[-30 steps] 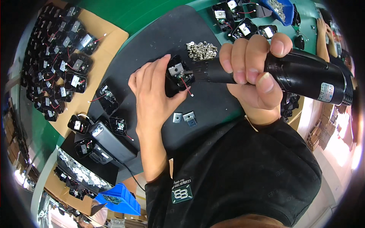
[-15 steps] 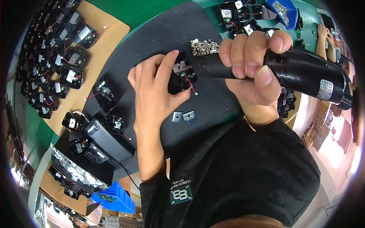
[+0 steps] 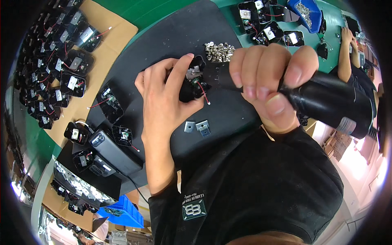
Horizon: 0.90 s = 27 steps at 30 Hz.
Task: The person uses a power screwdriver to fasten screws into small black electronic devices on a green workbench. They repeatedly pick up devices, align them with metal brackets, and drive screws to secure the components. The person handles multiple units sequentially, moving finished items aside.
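Note:
My left hand [image 3: 163,92] grips a black plastic housing [image 3: 188,90] with its fingers and thumb around the edges. Inside that housing show a metal plate, a bit of green circuit board and a red-and-black wire with a white plug. Wrapped in the fingers of my right hand [image 3: 267,75] is a black electric screwdriver [image 3: 326,98], tilted, its nose pointing left. The bit's end is at the metal plate in the housing; the exact contact is hard to see. Just behind the screwdriver's nose lies a pile of shiny screws [image 3: 219,52].
Two small metal plates [image 3: 202,127] lie on the black mat [image 3: 228,110]. Several similar housings [image 3: 74,85] crowd the cardboard at left. A power bank [image 3: 110,149] sits near my left forearm. At far right are a blue bin [image 3: 305,16] and another person's hands [image 3: 347,36].
The screwdriver's rear end has swung down toward me, and my right hand has turned with it; it looks blurred now. My left hand still holds the housing in about the same place.

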### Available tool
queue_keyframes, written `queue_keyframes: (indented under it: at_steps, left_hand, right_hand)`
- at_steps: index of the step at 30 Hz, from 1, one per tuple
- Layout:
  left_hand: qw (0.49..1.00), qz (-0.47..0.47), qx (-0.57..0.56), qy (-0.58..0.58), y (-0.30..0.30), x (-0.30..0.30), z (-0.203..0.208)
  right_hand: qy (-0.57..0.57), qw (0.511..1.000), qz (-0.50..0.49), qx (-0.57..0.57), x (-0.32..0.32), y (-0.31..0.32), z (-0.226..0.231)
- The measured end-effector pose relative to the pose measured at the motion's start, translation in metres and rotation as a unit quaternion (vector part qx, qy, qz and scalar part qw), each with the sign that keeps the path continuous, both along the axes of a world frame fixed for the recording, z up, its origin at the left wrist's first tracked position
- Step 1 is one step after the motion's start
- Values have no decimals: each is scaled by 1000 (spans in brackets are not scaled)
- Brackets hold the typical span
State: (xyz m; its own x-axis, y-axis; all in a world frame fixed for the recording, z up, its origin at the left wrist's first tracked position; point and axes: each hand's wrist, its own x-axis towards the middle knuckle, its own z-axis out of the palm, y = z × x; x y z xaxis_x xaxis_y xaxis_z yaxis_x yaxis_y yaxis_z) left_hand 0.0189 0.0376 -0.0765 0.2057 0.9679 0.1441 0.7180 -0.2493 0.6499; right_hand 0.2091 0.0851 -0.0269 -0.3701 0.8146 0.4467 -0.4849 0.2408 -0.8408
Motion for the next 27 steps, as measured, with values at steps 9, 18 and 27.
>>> queue_keyframes:
  at_steps: [9,18,27]
  left_hand:
    - [1000,9,1,-13,4,7,6]
    - [992,-122,-17,-22,16,72,20]
    - [980,-168,107,-12,30,185,-5]
  right_hand:
    - [17,1000,2,-4,1,-4,6]
    - [246,966,-35,77,79,-17,48]
    - [159,950,-269,24,100,-36,51]
